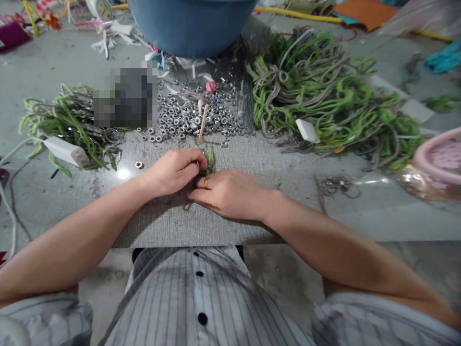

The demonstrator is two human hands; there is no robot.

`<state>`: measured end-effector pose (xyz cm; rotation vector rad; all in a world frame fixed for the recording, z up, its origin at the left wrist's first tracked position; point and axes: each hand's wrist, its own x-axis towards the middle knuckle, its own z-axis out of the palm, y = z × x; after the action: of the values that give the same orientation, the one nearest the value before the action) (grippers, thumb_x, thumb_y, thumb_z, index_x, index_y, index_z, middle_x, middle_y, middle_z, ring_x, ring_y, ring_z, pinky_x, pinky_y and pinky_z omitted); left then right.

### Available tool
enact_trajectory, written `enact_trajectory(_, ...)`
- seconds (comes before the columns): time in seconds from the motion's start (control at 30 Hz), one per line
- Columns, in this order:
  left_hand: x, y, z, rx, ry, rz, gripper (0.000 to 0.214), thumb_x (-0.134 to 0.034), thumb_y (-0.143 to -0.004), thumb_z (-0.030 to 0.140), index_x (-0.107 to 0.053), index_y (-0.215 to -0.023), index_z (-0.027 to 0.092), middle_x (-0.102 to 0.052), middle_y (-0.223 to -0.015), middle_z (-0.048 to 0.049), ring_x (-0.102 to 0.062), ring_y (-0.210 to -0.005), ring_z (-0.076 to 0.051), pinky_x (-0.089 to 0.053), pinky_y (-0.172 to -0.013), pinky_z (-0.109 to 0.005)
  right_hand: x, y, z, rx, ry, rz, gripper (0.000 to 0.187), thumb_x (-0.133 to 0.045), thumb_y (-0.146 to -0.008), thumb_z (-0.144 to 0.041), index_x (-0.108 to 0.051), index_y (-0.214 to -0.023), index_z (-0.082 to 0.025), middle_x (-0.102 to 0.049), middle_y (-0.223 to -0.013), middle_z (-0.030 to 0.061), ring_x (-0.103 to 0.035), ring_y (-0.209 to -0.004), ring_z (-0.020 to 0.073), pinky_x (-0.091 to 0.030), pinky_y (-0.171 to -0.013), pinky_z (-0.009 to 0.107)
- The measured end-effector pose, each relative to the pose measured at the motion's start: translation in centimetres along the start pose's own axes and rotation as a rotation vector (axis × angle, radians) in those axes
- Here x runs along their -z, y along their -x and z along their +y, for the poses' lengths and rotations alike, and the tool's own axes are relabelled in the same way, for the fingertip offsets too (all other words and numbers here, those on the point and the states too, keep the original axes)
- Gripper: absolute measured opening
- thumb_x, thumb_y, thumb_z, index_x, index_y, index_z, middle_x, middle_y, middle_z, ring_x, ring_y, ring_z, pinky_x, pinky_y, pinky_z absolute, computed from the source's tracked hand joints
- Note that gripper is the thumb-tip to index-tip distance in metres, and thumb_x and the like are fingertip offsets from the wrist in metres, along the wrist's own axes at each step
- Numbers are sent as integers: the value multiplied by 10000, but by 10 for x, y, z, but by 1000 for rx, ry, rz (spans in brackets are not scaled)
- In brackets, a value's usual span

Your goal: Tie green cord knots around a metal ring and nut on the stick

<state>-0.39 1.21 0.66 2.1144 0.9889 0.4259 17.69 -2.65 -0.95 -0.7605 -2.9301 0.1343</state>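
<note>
My left hand (176, 168) and my right hand (228, 192) meet at the middle of the table's near side, fingertips close together. Both are closed in a pinch around a short green cord (211, 156), whose end sticks up between them. The fingers cover most of it, and a thin loop shows under my right hand. Just beyond my fingertips, a slim wooden stick (203, 122) points away towards a spread of small silver metal rings that look like nuts (173, 117). One loose ring (139, 165) lies left of my left hand.
Green and grey cords lie in a large heap (324, 91) at right and a smaller bundle (68, 115) at left. A blue tub (194, 29) stands behind the rings. A white block-shaped piece (66, 150), a pink-rimmed object (439, 154) and a thin dark cord coil (338, 186) lie around.
</note>
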Motion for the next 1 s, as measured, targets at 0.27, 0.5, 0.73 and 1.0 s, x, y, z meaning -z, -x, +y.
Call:
enact_trajectory(0.27, 1, -1, -2, 9, 36, -8, 260, -398, -789, 147, -647, -861, 129, -646, -782, -31, -578, -727, -142, -474, -718, -283, 0, 2, 11, -259, -621, 285, 154, -493, -928, -258, -617, -875, -181, -662, -782, 19, -567, -672, 128, -400, -620, 261)
enact_trajectory(0.5, -1, -3, -6, -74, 44, 94, 182, -459, -812, 134, -637, -845, 142, -615, -839, -40, -574, -786, -136, -465, -754, -269, 1, -1, 24, -516, -1144, 486, 79, -576, -851, -272, -543, -812, -211, -593, -680, -22, -546, -628, 113, -438, -605, 260)
enact_trajectory(0.73, -6, -4, -9, -102, 7, 140, 132, -563, -846, 200, -620, -744, 139, -586, -768, -21, -560, -717, -110, -453, -704, -240, -1, -3, 24, -544, -1172, 487, 112, -608, -828, -306, -529, -828, -227, -565, -680, -33, -550, -644, 116, -439, -587, 264)
enact_trajectory(1.0, -8, -5, -12, -106, -67, 164, 115, -561, -837, 146, -660, -777, 142, -646, -783, -19, -594, -738, -110, -471, -721, -227, -3, 3, 28, -538, -798, 570, 97, -574, -808, -255, -557, -889, -205, -603, -764, -7, -515, -628, 112, -418, -601, 267)
